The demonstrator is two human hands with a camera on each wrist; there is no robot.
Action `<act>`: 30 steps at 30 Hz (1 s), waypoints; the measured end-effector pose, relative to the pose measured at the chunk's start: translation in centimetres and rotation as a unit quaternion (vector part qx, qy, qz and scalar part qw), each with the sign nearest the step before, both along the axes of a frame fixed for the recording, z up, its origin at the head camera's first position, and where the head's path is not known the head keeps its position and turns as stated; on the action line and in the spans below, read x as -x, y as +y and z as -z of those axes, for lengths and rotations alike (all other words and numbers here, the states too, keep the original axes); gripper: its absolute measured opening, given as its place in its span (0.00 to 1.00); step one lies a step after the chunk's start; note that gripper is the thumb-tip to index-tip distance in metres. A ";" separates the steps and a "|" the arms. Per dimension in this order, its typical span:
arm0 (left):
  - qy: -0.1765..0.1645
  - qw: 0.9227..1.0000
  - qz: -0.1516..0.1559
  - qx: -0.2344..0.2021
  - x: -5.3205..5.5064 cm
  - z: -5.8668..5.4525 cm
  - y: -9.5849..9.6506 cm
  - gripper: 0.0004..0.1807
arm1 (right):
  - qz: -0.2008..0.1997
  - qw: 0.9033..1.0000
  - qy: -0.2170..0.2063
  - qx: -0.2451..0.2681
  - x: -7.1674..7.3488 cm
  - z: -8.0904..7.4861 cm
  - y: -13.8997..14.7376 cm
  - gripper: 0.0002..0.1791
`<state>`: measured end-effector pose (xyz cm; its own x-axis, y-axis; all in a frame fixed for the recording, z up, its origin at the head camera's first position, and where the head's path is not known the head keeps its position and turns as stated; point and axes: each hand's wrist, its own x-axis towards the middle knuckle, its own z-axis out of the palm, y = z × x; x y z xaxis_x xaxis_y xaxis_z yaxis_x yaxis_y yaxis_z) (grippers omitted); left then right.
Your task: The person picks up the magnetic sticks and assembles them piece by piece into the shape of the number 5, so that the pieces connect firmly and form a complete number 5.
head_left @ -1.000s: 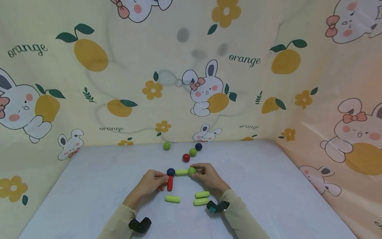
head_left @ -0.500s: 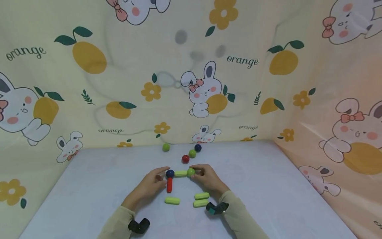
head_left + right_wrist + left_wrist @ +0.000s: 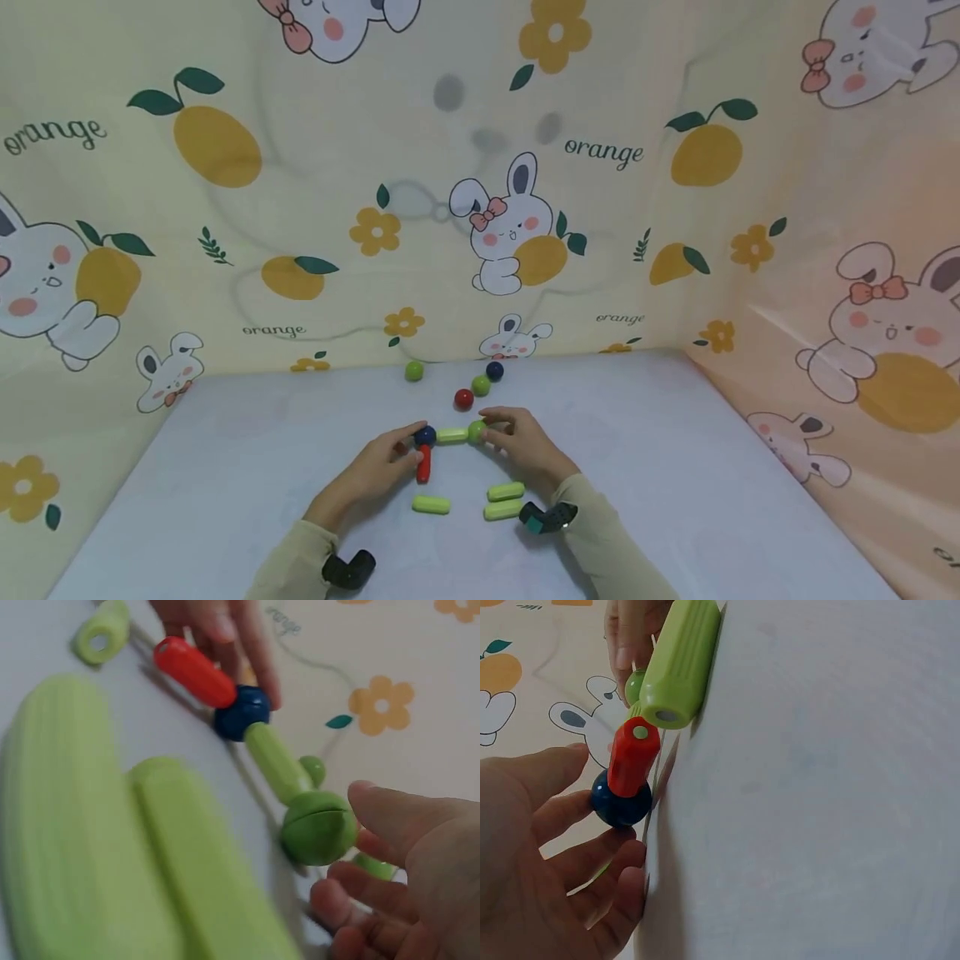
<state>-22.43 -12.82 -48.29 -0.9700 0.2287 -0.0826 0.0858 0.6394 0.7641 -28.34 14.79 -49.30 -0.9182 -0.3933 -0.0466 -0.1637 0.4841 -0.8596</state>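
A navy blue ball (image 3: 425,436) joins a red rod (image 3: 423,465), which points toward the person, and a light green rod (image 3: 452,436), which runs right to a green ball (image 3: 476,431). My left hand (image 3: 378,467) holds the blue ball between its fingers, thumb near the red rod; in the left wrist view the fingertips touch the blue ball (image 3: 621,801). My right hand (image 3: 528,446) holds the green ball at the other end, its thumb and fingers around the right side. The seam of that green ball (image 3: 319,827) shows in the right wrist view.
Toward the person lie a loose light green rod (image 3: 431,505) at left and two more, the upper one (image 3: 506,492) beside the lower one (image 3: 502,510). Behind the assembly are a red ball (image 3: 463,398), a green ball (image 3: 481,385), a blue ball (image 3: 495,371) and another green ball (image 3: 414,371).
The left fingers shifted from the red rod's top up around the blue ball, loosening and then closing in. The right hand stays at its green ball. The head view drifts slightly.
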 end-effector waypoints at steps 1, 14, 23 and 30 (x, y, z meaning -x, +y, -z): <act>0.001 1.000 0.001 -0.003 0.0 0.0 0.0 0.28 | 0.005 1.000 -0.004 0.003 0.2 -0.1 0.1 0.24; 0.001 1.000 0.006 -0.007 0.1 0.2 -0.4 0.29 | 0.052 0.999 0.015 0.003 3.7 -2.0 0.4 0.25; -0.002 1.000 0.006 -0.008 -0.1 0.0 -0.2 0.28 | 0.053 0.999 0.012 -0.005 5.4 -1.1 -0.5 0.28; -0.003 1.000 0.003 -0.009 -0.1 0.0 -0.2 0.29 | 0.052 0.996 0.034 -0.068 5.7 -1.5 -2.0 0.30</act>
